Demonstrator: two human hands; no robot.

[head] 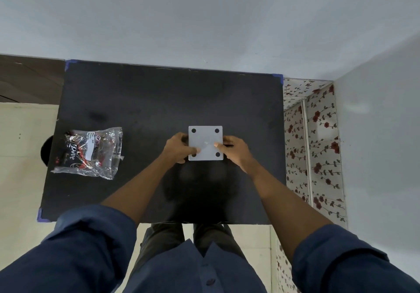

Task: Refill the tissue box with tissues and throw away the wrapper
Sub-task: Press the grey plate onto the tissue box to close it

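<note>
A square white tissue box (205, 140) stands upside down near the middle of the black table (145, 101), its pale bottom panel with four black round feet facing up. My left hand (178, 148) grips its left side, thumb on the panel. My right hand (235, 150) grips its right side, thumb on the panel too. A crumpled clear plastic wrapper (89, 152) with dark red-and-black print and a white label lies flat at the table's left side, well apart from both hands. Whether tissues are inside the box is hidden.
The table stands against a pale wall. A dark round object (46, 151) peeks out past the table's left edge, over a cream floor. To the right is a floral-patterned surface (316, 147). My dark trousers and blue shirt are at the near edge.
</note>
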